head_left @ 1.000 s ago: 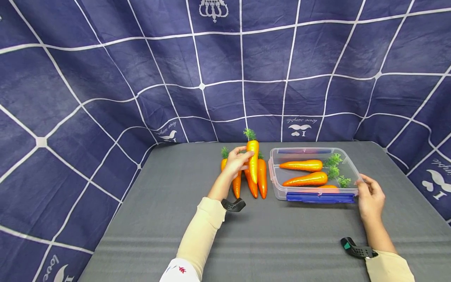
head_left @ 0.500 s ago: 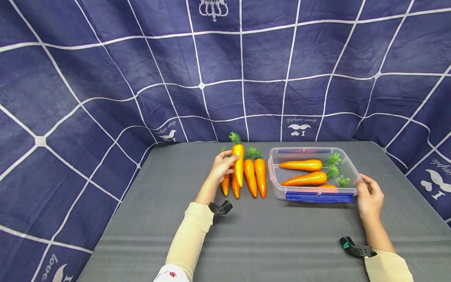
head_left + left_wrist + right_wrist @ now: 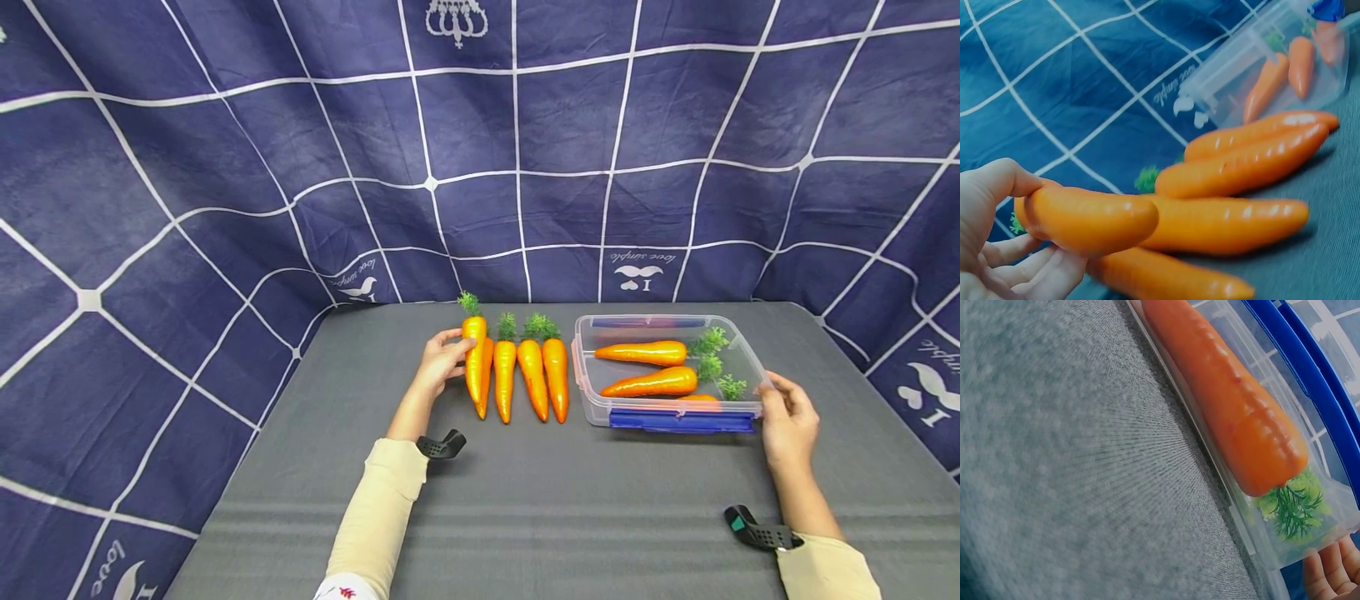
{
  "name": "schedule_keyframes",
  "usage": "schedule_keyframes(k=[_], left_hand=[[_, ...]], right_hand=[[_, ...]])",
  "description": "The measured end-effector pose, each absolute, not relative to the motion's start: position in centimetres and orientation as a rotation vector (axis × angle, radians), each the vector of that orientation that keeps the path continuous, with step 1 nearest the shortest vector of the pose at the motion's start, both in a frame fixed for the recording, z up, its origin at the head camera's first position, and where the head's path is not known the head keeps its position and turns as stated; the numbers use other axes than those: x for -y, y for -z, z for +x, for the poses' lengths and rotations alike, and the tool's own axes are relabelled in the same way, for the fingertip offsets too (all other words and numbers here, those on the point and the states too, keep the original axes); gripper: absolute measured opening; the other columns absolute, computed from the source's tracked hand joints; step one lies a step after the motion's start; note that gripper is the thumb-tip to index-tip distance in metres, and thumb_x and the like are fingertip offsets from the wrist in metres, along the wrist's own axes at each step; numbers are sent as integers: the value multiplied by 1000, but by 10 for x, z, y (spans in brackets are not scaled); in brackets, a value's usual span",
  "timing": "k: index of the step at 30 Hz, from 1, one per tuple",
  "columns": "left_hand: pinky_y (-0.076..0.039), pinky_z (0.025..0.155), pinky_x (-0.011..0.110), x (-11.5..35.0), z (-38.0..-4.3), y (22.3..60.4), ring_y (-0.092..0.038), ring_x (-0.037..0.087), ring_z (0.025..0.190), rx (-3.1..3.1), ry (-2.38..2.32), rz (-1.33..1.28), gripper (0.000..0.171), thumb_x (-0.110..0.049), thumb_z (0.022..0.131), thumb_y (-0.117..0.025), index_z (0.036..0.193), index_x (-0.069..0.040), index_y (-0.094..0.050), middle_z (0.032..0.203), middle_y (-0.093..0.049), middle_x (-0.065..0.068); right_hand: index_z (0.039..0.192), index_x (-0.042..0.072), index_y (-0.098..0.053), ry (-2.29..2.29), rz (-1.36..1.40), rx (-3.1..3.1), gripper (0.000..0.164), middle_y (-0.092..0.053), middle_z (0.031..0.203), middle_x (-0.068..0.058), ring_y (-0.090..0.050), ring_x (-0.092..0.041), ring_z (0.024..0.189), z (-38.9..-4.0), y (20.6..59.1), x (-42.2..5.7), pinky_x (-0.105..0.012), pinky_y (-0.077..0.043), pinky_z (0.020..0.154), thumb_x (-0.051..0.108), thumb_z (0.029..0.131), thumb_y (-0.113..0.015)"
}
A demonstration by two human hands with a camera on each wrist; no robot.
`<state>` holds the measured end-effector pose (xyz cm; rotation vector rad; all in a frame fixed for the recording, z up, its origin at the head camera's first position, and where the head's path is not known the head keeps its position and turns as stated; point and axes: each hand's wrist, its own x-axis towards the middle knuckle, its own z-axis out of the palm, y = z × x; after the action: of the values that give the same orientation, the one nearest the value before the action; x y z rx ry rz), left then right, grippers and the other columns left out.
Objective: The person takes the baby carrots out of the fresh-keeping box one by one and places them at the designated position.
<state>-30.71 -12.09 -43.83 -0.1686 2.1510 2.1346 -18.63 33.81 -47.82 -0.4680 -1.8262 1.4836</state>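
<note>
My left hand (image 3: 438, 362) pinches an orange toy carrot (image 3: 474, 358) by its thick upper part, green tuft upward. This carrot overlaps the leftmost of several carrots lying side by side on the cloth, among them a middle carrot (image 3: 505, 379) and a rightmost carrot (image 3: 556, 375). In the left wrist view the held carrot (image 3: 1094, 219) is raised over the row, tip toward the camera. My right hand (image 3: 791, 421) grips the right front corner of a clear plastic box (image 3: 588, 408). Inside are three visible carrots, including a front carrot (image 3: 1229, 394) seen through the wall.
A blue clip (image 3: 681, 420) runs along the box's front side. Grey cloth (image 3: 570, 517) covers the table. Behind and to the left hangs a dark blue curtain (image 3: 360, 125) with white grid lines. Each wrist wears a black strap (image 3: 441, 445).
The left hand has moved left with its carrot, from above the right of the row to above its left end, uncovering the middle carrots. The right hand and box stay in place.
</note>
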Motion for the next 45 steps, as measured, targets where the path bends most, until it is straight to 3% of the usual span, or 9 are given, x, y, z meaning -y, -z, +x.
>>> schedule_keyframes(k=[10,19,28,45], left_hand=[[-55,66,27,143,-310,453,-63,13,77,-2271,-2074,-272,52,-13,87,-70,133,2,-51,103,-65,18],[-56,77,35,146,-309,462,-64,19,85,-2342,-1938,-375,53,-15,86,-72,133,2,-52,109,-63,21],[-57,69,32,141,-310,467,-64,17,80,-2378,-1904,-351,52,-14,85,-71,130,5,-54,103,-66,21],[-56,70,29,141,-311,459,-63,18,75,-2494,-1877,-354,45,-10,82,-70,120,11,-59,107,-66,27]], right_hand=[[97,31,-66,-1483,-452,1820,28,-56,68,25,-45,4,57,-185,477,-336,-9,-36,55,6,93,-54],[97,31,-67,-1492,-454,1814,29,-56,68,24,-45,4,56,-185,479,-337,-9,-36,54,6,93,-54],[98,31,-66,-1489,-480,1828,29,-55,68,24,-46,4,57,-187,481,-341,-9,-37,55,6,92,-54],[96,32,-66,-1494,-472,1816,28,-56,68,25,-45,4,57,-186,478,-338,-9,-37,54,7,93,-54]])
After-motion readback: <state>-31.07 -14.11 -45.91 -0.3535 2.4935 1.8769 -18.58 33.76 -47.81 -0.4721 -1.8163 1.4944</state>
